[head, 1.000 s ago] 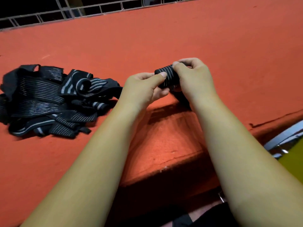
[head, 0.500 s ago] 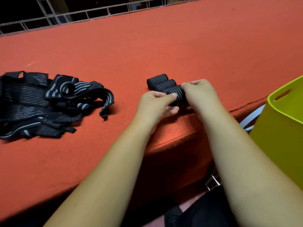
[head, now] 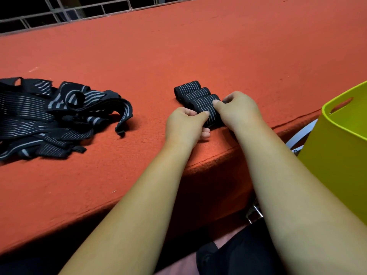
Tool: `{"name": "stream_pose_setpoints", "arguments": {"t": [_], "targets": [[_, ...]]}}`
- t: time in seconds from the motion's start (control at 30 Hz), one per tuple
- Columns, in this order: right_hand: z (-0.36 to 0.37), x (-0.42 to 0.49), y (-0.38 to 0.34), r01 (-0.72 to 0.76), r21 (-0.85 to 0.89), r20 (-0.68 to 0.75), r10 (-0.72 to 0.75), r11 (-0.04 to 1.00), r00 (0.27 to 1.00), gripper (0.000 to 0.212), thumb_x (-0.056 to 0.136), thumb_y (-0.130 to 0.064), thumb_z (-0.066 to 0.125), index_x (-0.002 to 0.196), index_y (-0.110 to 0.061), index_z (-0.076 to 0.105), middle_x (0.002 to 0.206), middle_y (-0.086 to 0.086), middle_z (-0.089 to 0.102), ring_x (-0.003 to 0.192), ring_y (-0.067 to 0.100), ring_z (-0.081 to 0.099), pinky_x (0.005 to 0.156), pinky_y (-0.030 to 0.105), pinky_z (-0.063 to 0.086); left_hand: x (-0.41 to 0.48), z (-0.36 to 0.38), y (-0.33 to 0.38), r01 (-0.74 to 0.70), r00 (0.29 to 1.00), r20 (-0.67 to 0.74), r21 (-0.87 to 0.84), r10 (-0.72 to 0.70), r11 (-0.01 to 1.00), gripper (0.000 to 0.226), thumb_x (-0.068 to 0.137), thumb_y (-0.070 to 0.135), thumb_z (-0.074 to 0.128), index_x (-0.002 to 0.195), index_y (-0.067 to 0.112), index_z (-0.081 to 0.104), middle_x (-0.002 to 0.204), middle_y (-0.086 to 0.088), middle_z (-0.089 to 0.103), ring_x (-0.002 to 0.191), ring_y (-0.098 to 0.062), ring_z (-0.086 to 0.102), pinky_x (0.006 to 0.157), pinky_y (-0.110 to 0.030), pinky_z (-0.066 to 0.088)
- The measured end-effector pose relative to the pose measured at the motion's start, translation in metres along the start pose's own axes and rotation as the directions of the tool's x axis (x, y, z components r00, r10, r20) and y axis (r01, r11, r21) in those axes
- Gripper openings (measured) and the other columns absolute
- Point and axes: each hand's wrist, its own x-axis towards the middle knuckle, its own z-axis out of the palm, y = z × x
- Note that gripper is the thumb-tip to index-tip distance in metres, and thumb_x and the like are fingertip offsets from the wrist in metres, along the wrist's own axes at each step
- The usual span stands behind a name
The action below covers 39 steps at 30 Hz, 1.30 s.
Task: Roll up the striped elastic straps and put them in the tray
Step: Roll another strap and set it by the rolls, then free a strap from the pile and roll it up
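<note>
Several loose straps lie in a tangled heap at the left of the frame. They are flat black elastic bands with thin pale stripes running along them, some looped and some folded over. They rest on a table covered in rough orange-red felt, whose front edge folds down toward the person. Behind it, along the top left, runs a pale metal railing.

Right of centre, a row of rolls sits on the felt. These are short, tight, ribbed cylinders lying side by side and touching, three of them by my count. Against the near end of the row is the nearest roll, down on the cloth close to the table edge. The left hand pinches its left end between thumb and curled fingers. The right hand grips its right end, thumb on top and fingers curled down behind.

At the far right stands the tray, a smooth lime-green plastic tub with a slot handle. It sits off the table beside the person, and I can't see any straps in it.

A second ago both hands held that roll up above the felt, and only a sliver of the tray showed. Now the roll is lowered against the row, and the tray fills the right edge.
</note>
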Motion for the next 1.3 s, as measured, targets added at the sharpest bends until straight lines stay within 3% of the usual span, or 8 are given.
{"name": "stream_pose_setpoints", "arguments": {"t": [0.37,0.5,0.6,0.77,0.93,1.1,1.17,1.3], "targets": [[0.001,-0.007,-0.016,0.013,0.011,-0.200,-0.011,1.000,0.980,0.042,0.093,-0.040,0.073,0.129,-0.019,0.068,0.131,0.006,0.071,0.119,0.030,0.068,0.091,0.035,0.051,-0.005,-0.012,0.005,0.012,1.000,0.017,-0.064,-0.011,0.998,0.025,0.104,0.026,0.072,0.109,0.004,0.061,0.056,0.001,0.069,0.048,-0.013,0.069,0.074,-0.046,0.068],[0.011,-0.019,-0.039,0.113,0.087,-0.270,-0.085,0.990,0.959,0.024,0.091,-0.031,0.063,0.113,-0.026,0.070,0.121,0.002,0.071,0.107,0.026,0.068,0.085,0.034,0.050,-0.012,-0.034,0.015,0.029,0.999,0.033,-0.008,-0.028,1.000,0.009,0.106,0.018,0.061,0.105,0.010,0.065,0.078,-0.005,0.068,0.054,-0.019,0.064,0.060,-0.036,0.059],[0.032,-0.032,-0.062,0.199,0.164,-0.223,-0.160,0.966,0.961,0.019,0.090,-0.025,0.061,0.104,-0.024,0.073,0.113,-0.001,0.073,0.105,0.021,0.068,0.089,0.034,0.052,-0.016,-0.064,0.025,0.013,1.000,-0.002,0.028,-0.013,1.000,0.013,0.100,0.011,0.056,0.106,0.012,0.068,0.082,-0.003,0.071,0.069,-0.025,0.064,0.056,-0.030,0.051],[0.075,-0.053,-0.100,0.275,0.183,-0.081,-0.264,0.944,0.961,0.012,0.095,-0.025,0.062,0.092,-0.024,0.073,0.098,-0.003,0.078,0.098,0.020,0.070,0.077,0.027,0.043,-0.012,-0.121,0.039,-0.065,0.995,-0.063,0.093,0.071,0.994,0.012,0.098,0.012,0.060,0.103,0.013,0.071,0.091,-0.004,0.072,0.058,-0.012,0.068,0.048,-0.025,0.047],[0.120,-0.069,-0.128,0.250,0.214,0.073,-0.271,0.944,0.960,0.012,0.096,-0.026,0.063,0.100,-0.023,0.074,0.102,-0.003,0.077,0.101,0.020,0.068,0.078,0.028,0.043,0.000,-0.180,0.034,-0.069,0.981,-0.169,0.179,0.100,0.981,0.015,0.092,0.007,0.062,0.094,0.018,0.072,0.066,0.000,0.067,0.056,-0.017,0.061,0.049,-0.025,0.046],[0.154,-0.086,-0.156,0.302,0.276,0.080,-0.335,0.912,0.939,0.014,0.091,-0.016,0.061,0.094,-0.022,0.072,0.087,-0.008,0.074,0.073,0.003,0.070,0.067,0.025,0.052,0.007,-0.242,0.026,-0.030,0.943,-0.308,0.303,0.127,0.953,0.023,0.080,0.020,0.066,0.101,0.028,0.072,0.086,0.001,0.076,0.075,-0.019,0.073,0.071,-0.045,0.064],[0.169,-0.095,-0.165,0.329,0.302,0.107,-0.375,0.895,0.921,0.015,0.089,-0.016,0.060,0.091,-0.024,0.073,0.082,-0.009,0.073,0.072,0.009,0.069,0.065,0.028,0.052,0.009,-0.266,0.018,-0.003,0.924,-0.355,0.360,0.140,0.933,0.028,0.075,0.022,0.063,0.101,0.031,0.068,0.090,-0.001,0.077,0.070,-0.024,0.076,0.065,-0.049,0.066],[0.206,-0.111,-0.178,0.414,0.224,0.257,-0.463,0.882,0.848,0.016,0.090,-0.016,0.062,0.090,-0.026,0.075,0.086,-0.009,0.074,0.079,0.012,0.067,0.069,0.030,0.047,0.016,-0.310,-0.008,0.023,0.923,-0.279,0.725,0.264,0.688,0.051,0.067,0.046,0.077,0.116,0.033,0.071,0.115,0.001,0.068,0.104,-0.031,0.073,0.086,-0.054,0.063]]}}
